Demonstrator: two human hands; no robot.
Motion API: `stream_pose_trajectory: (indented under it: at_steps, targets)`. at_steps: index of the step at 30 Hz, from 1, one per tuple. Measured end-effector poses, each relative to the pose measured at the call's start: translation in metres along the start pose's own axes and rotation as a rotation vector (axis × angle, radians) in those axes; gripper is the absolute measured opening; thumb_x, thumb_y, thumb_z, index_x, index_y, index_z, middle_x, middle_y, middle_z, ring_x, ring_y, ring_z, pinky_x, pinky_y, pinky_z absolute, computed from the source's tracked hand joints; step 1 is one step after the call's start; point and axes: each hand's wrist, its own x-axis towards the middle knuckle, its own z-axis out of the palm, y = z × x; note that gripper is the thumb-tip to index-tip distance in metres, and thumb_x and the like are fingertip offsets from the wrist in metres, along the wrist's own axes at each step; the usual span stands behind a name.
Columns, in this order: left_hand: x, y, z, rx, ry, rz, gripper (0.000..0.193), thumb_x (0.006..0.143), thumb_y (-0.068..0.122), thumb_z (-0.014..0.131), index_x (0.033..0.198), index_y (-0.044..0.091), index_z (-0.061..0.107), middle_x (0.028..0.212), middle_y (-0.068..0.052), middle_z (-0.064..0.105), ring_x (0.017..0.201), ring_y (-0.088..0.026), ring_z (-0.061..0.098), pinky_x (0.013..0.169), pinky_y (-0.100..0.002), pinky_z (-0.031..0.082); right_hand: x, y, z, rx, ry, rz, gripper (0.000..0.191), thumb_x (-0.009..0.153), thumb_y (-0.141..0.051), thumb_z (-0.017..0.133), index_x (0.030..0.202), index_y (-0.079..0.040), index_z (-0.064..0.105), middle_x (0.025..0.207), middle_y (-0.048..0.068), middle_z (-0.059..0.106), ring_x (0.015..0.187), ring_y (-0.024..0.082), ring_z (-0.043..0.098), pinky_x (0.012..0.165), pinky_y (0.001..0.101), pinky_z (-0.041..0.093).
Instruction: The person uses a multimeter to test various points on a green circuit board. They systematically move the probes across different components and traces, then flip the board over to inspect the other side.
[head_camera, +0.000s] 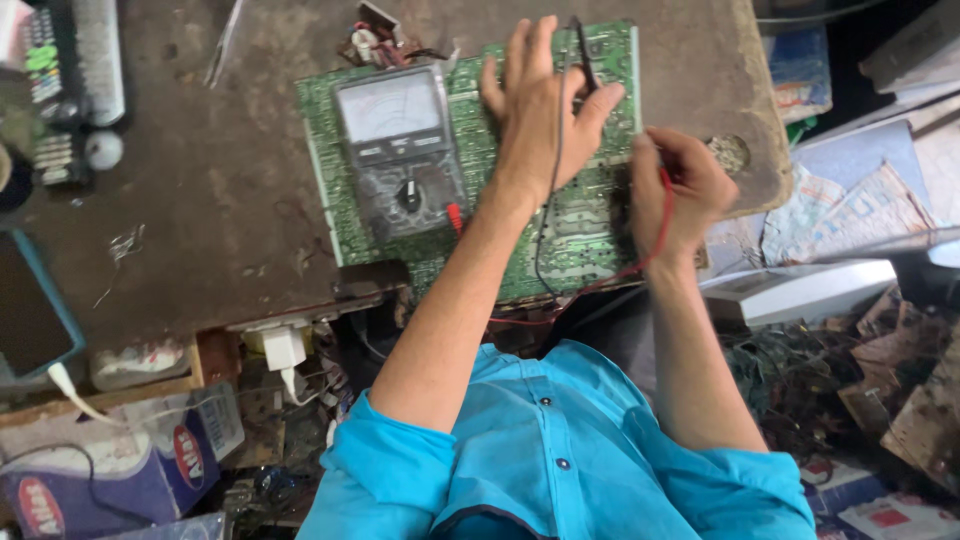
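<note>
Green circuit board (590, 215) lies on the counter (220, 200), meter (400, 150) on it. Left hand (545, 105) pinches the black probe (583, 50); right hand (680, 185) grips the red probe (665, 180). Probing seems underway; next contact needs steady tips.

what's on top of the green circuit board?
On the circuit board: an analog multimeter, the left hand with the black probe, and the right hand. Board beneath them is hidden.

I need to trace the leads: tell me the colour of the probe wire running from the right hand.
Red. The probe wire from the right hand shows best in the head view.
</note>
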Motion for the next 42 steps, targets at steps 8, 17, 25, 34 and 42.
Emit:
stream_pose_trajectory:
  at_steps: [8, 17, 25, 34, 42]
  targets:
    - [-0.091, 0.039, -0.072, -0.489, 0.054, 0.052, 0.011, 0.099, 0.011, 0.074, 0.104, 0.005, 0.068, 0.117, -0.01, 0.067, 0.117, -0.031, 0.065, 0.101, -0.039, 0.048, -0.083, 0.018, -0.066, -0.043, 0.058, -0.014, 0.011, 0.107, 0.0, 0.074, 0.117, 0.004, 0.072, 0.105, 0.011, 0.074, 0.095, 0.012, 0.069, 0.089, 0.0258, 0.056]
    - [-0.187, 0.034, -0.151, -0.463, -0.042, -0.301, 0.008, 0.097, 0.002, 0.066, 0.105, 0.001, 0.07, 0.101, -0.012, 0.075, 0.091, -0.025, 0.075, 0.082, -0.032, 0.058, -0.2, 0.021, -0.114, -0.083, -0.072, 0.236, 0.019, 0.108, -0.006, 0.061, 0.123, 0.002, 0.069, 0.086, 0.003, 0.067, 0.076, 0.006, 0.06, 0.071, 0.0215, 0.048]
    - [-0.211, 0.034, -0.131, -0.426, -0.438, -0.011, 0.017, 0.093, 0.009, 0.071, 0.107, 0.002, 0.065, 0.095, -0.013, 0.07, 0.087, -0.032, 0.068, 0.08, -0.042, 0.053, -0.188, -0.017, -0.081, 0.133, -0.342, 0.047, 0.028, 0.088, -0.014, 0.075, 0.112, -0.001, 0.071, 0.075, 0.004, 0.066, 0.066, 0.011, 0.066, 0.061, 0.0218, 0.049]
    - [-0.212, 0.052, -0.12, -0.146, -0.576, 0.067, 0.032, 0.079, 0.023, 0.079, 0.1, 0.004, 0.065, 0.084, -0.011, 0.065, 0.08, -0.03, 0.066, 0.071, -0.042, 0.051, -0.226, 0.008, -0.101, 0.16, -0.395, 0.235, 0.01, 0.09, -0.005, 0.073, 0.099, -0.001, 0.073, 0.091, 0.005, 0.072, 0.076, 0.01, 0.064, 0.068, 0.0237, 0.049]
    - [-0.182, 0.09, -0.185, -1.138, -0.637, -0.372, 0.029, 0.091, 0.027, 0.08, 0.097, 0.006, 0.061, 0.073, -0.003, 0.066, 0.058, -0.019, 0.063, 0.05, -0.034, 0.049, -0.279, 0.081, -0.117, 0.39, -0.104, 0.684, 0.01, 0.098, -0.005, 0.062, 0.096, 0.002, 0.067, 0.069, -0.002, 0.053, 0.056, 0.005, 0.044, 0.052, 0.0202, 0.033]
